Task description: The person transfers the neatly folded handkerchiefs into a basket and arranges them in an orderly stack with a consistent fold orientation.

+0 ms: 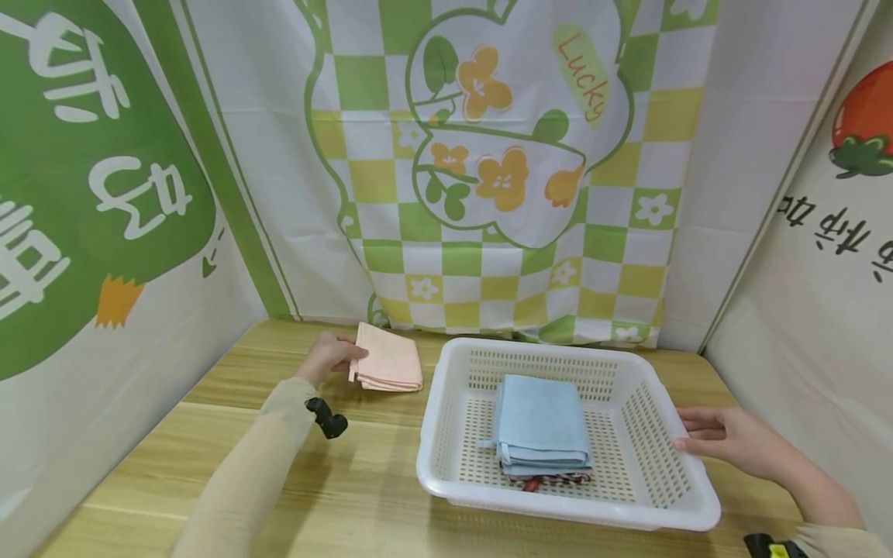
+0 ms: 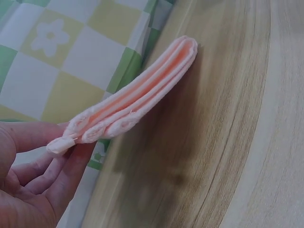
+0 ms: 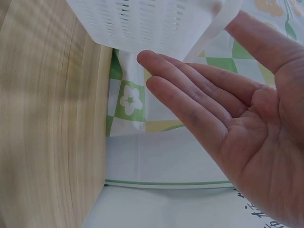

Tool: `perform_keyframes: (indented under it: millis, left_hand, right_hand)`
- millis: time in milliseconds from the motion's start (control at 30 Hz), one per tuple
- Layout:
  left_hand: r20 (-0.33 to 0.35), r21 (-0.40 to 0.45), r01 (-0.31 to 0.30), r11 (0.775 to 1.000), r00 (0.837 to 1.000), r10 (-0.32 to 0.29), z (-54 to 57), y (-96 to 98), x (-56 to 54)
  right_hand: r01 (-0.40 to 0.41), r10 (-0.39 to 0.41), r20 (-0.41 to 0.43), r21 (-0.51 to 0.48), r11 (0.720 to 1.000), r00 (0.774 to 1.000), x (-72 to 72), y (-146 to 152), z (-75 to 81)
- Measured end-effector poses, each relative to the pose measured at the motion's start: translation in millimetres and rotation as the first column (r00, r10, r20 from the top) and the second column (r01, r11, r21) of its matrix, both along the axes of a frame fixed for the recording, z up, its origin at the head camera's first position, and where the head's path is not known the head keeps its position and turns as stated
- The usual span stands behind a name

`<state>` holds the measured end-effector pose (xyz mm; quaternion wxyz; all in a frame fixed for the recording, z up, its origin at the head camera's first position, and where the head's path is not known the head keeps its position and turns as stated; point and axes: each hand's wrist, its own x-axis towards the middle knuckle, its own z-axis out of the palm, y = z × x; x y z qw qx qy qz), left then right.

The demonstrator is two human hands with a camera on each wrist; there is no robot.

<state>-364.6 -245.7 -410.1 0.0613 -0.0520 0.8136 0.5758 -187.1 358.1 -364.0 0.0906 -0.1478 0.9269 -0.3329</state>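
My left hand point(image 1: 331, 356) pinches the left edge of a folded pink towel point(image 1: 391, 359) between thumb and fingers. Seen from the left wrist, the stacked layers of the towel point(image 2: 133, 97) face the camera, raised above the wood with a shadow below; a small hanging loop point(image 2: 60, 145) sticks out by the fingers. At the right side of a white plastic basket point(image 1: 558, 511), my right hand point(image 1: 732, 442) has its thumb at the rim and its straight fingers point(image 3: 190, 102) along the outside. Inside the basket lies a folded light blue towel point(image 1: 544, 418).
Beneath the blue towel, a dark red patterned cloth point(image 1: 551, 479) peeks out at the front. The wooden table point(image 1: 363, 480) meets a green and yellow checked curtain point(image 1: 432, 263) at the back. Printed fabric walls point(image 1: 230, 287) close off both sides.
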Motion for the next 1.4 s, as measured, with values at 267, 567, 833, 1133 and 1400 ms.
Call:
perform_keyframes:
  millis: [267,567,833,1133,1400]
  left_hand:
    - [0.0,0.037,0.022,0.999,1.0,-0.022,5.9,1.7,2.1]
    - [-0.001,0.058,0.034,0.998,0.999,-0.034,8.3,1.0,2.9]
    - [-0.013,0.048,0.058,0.997,0.998,-0.058,20.0,3.4,11.9]
    - [-0.016,0.018,0.043,0.999,0.999,-0.043,24.0,2.9,13.6]
    - [-0.052,0.053,0.068,0.996,0.997,-0.065,33.3,2.1,24.2]
  right_hand:
    - [-0.005,0.005,-0.004,-0.005,1.0,1.0,-1.7,0,1.2]
    - [-0.015,0.015,-0.015,-0.009,1.0,1.0,-1.7,-1,1.9]
    - [0.013,-0.013,0.001,0.019,1.0,1.0,-1.3,-1,2.0]
    - [0.016,-0.016,0.018,0.01,1.0,1.0,-0.4,-1,2.8]
    - [0.004,-0.004,0.014,0.013,1.0,1.0,-0.2,0,1.6]
